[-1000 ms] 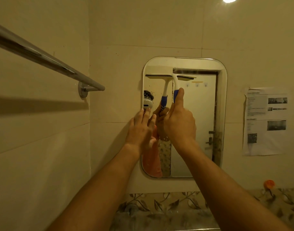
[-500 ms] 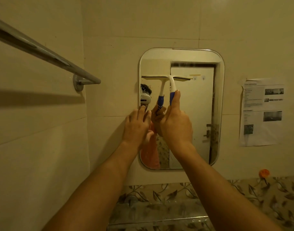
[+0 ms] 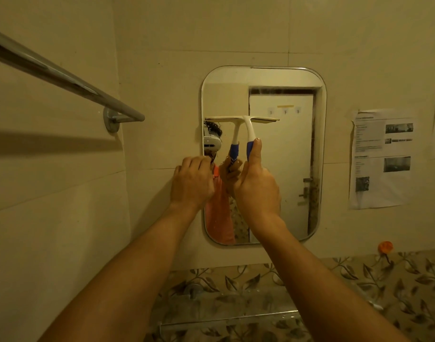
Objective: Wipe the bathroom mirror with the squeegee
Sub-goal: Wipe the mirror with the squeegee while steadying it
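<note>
A rounded rectangular mirror (image 3: pixel 285 169) hangs on the tiled wall. The squeegee (image 3: pixel 249 129) has a white blade and neck and a blue handle. Its blade lies flat across the left half of the glass, a little above mid-height. My right hand (image 3: pixel 257 186) grips the blue handle from below, thumb pointing up along it. My left hand (image 3: pixel 191 181) rests against the mirror's left edge with its fingers bent, holding nothing. The glass reflects the squeegee, both hands and a white door.
A metal towel bar (image 3: pixel 63 77) juts from the left wall at head height. A printed paper sheet (image 3: pixel 381 159) is stuck to the wall right of the mirror, with a small orange object (image 3: pixel 385 246) below it. Floral tiles (image 3: pixel 359 280) and a wall valve (image 3: pixel 193 290) lie underneath.
The squeegee blade has slid down the glass from near the top of the mirror. My left hand's fingers, straight before, are now bent at the mirror's edge.
</note>
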Action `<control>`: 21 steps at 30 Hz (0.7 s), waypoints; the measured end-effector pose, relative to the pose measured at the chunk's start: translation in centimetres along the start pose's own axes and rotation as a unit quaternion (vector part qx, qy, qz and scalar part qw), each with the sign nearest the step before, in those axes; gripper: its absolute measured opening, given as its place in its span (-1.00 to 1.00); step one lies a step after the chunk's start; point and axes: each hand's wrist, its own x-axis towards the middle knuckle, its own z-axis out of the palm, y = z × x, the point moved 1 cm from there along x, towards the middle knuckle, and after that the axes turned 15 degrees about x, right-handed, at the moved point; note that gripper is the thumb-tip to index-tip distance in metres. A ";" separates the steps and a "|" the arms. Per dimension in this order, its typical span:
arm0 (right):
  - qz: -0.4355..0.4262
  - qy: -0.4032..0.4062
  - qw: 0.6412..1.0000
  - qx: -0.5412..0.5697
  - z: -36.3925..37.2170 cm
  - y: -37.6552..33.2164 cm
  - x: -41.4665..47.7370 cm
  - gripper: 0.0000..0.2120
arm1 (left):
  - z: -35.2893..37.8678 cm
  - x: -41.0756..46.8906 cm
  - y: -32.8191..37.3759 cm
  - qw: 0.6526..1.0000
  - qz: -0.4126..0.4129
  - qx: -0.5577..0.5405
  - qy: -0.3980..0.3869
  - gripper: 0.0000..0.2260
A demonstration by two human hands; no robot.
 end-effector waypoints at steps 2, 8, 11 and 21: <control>0.000 -0.003 1.000 0.000 0.0 0.0 -0.1 -0.27 | -0.8 1.0 0.0 0.999 -0.022 -0.022 -0.009 -0.54; 0.004 -0.017 1.000 -0.010 -0.3 0.5 -1.0 -0.24 | -1.3 2.6 -0.6 0.996 -0.088 -0.027 0.011 -0.72; 0.001 -0.015 1.000 -0.012 -0.3 0.7 -1.4 -0.27 | -1.4 3.8 -1.3 0.991 -0.117 -0.052 0.044 -0.69; 0.007 0.010 0.999 -0.031 0.4 1.6 -2.1 -0.29 | -4.9 12.1 -1.6 0.989 -0.074 -0.106 0.070 -0.65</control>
